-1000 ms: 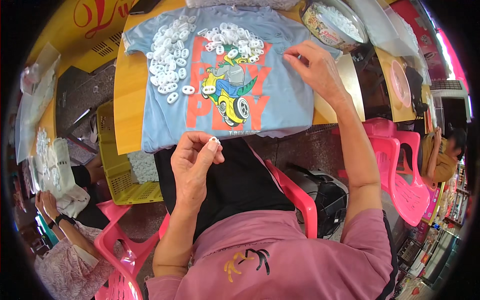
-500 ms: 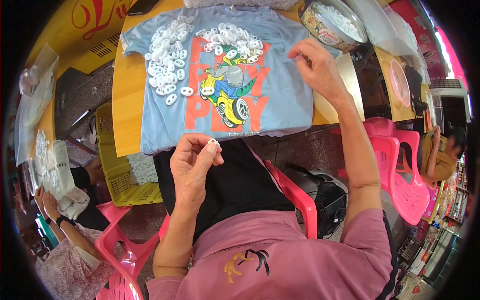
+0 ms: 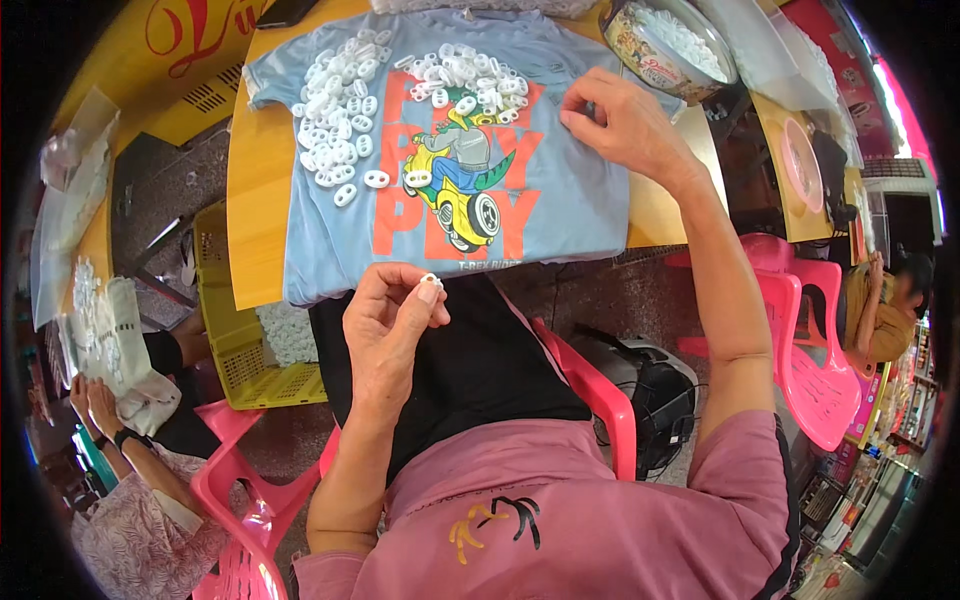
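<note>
Between the thumb and fingers of my left hand (image 3: 385,325) is a small white plastic piece with holes (image 3: 431,281), held just off the table's near edge. My right hand (image 3: 630,125) is over the right side of a blue printed T-shirt (image 3: 570,210) spread on the table. Its thumb and fingertips are curled together; anything between them is too small to make out. Close to those fingers lie small, faint dark pieces (image 3: 548,70) on the cloth. Similar white two-holed pieces form a long heap (image 3: 335,110) at left and a smaller heap (image 3: 470,78) at the top middle.
A printed round tin (image 3: 655,65) full of white pieces stands at the far right of the wooden table (image 3: 258,200). A yellow crate (image 3: 240,365) sits below left. Pink chairs (image 3: 800,340) stand around. Another person's hands (image 3: 95,405) are at far left.
My right hand has shifted slightly left over the shirt, and its thumb and fingertips have drawn together. My left hand keeps the white piece in nearly the same place.
</note>
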Motion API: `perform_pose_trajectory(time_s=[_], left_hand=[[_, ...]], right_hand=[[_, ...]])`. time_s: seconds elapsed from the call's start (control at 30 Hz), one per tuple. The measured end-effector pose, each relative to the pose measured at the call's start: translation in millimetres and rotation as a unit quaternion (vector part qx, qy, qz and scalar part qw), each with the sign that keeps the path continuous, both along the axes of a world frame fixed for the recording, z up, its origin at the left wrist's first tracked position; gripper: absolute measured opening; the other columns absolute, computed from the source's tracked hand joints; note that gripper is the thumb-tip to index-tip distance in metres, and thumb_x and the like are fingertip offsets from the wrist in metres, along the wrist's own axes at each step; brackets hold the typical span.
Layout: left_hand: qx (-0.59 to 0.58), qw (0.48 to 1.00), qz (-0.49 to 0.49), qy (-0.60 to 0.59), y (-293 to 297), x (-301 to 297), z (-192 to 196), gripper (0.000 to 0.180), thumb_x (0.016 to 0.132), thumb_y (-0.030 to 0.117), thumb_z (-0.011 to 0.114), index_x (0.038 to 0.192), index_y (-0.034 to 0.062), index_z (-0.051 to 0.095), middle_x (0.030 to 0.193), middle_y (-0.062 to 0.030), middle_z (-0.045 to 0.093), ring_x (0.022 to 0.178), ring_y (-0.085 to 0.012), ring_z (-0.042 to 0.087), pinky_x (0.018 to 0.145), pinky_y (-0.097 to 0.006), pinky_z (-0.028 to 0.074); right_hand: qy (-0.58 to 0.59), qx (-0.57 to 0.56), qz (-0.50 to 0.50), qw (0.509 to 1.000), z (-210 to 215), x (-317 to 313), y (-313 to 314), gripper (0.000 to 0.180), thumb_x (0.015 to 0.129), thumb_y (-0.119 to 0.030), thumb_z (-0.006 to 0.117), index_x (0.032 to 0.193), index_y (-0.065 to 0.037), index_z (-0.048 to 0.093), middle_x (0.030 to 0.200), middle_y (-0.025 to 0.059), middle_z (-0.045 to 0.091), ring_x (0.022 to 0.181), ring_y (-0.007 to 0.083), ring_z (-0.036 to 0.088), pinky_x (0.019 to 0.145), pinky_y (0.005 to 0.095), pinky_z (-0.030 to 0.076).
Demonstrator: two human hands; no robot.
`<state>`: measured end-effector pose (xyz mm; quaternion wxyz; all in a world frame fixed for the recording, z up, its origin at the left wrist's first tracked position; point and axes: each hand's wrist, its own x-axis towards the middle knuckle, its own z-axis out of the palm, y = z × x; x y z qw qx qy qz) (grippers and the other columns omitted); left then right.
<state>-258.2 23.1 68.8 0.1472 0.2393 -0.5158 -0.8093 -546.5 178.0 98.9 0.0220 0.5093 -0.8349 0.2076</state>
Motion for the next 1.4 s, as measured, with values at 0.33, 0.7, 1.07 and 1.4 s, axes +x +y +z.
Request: perform_pose_trajectory(time_s=[0.33,0.7,1.07,1.4], left_hand=[[0.002,1.0,-0.012,0.004,-2,3,-4,0.011,0.091,0.007,0.063,0.097,0.0008,0.056,0.086,-0.0063,0.062,0.071,-0.0094,0.057,0.066,-0.022,0.047],[-0.013,1.0,-0.011,-0.001,-2,0,-3,0.012,0.091,0.008,0.063,0.098,0.0007,0.056,0.086,-0.0063,0.062,0.072,-0.0095,0.057,0.066,-0.022,0.047],[-0.013,1.0,-0.006,0.006,22,-13,18,0.011,0.092,0.008,0.062,0.097,0.0002,0.057,0.084,-0.0084,0.064,0.072,-0.0127,0.06,0.066,-0.025,0.047],[0.037,0.997,-0.017,0.07,38,-41,33,0.016,0.091,0.011,0.066,0.098,0.001,0.057,0.085,-0.0051,0.062,0.073,-0.0094,0.059,0.066,-0.023,0.048]], right_hand=[[0.12,0.027,0.038,0.992,6,4,-4,0.011,0.083,-0.014,0.066,0.088,-0.005,0.063,0.087,0.0072,0.059,0.077,0.0277,0.06,0.068,0.0378,0.048],[-0.071,-0.013,-0.035,0.997,10,-1,2,0.011,0.086,-0.011,0.064,0.092,-0.002,0.062,0.079,0.0012,0.06,0.069,0.0108,0.058,0.064,0.0268,0.047],[-0.434,-0.293,-0.081,0.848,11,49,30,0.02,0.093,-0.01,0.062,0.106,0.004,0.065,0.085,0.003,0.063,0.074,0.0082,0.057,0.078,0.029,0.053],[-0.559,-0.353,-0.021,0.75,-1,126,12,0.016,0.093,-0.019,0.065,0.093,-0.003,0.065,0.082,0.0038,0.065,0.069,0.0089,0.055,0.063,0.021,0.044]])
